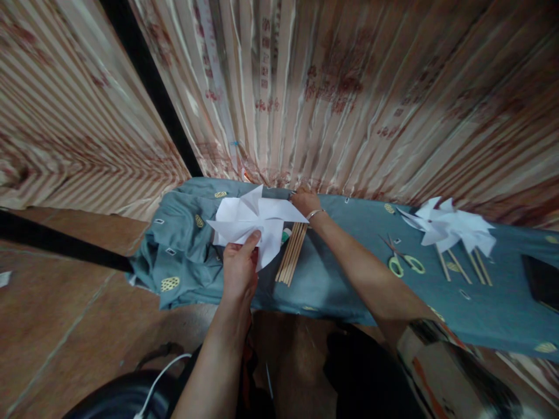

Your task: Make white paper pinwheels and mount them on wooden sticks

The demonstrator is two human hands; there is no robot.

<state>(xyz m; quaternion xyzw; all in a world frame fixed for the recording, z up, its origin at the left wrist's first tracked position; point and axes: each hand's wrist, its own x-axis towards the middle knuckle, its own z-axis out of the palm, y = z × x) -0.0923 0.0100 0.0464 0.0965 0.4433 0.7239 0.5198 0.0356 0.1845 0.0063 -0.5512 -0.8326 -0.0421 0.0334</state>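
My left hand (pixel 241 259) is closed on a white paper pinwheel (pixel 268 230), its thumb pressed near the middle of the folded blades. My right hand (pixel 305 202) reaches to the far edge of the cloth-covered surface, behind the pinwheel's right blade. Its fingers are bent around something small and dark that I cannot make out. Several thin wooden sticks (pixel 291 256) lie side by side between my two arms. Beside their upper end, a small white-and-green object (pixel 286 235) is partly covered by the paper.
Scissors (pixel 406 263) with pale green handles lie right of my right arm. Farther right are several white pinwheels on sticks (pixel 454 227) and a dark flat object (pixel 541 280). A patterned blue-green cloth (pixel 345 279) covers the surface; a curtain (pixel 305 87) hangs behind it.
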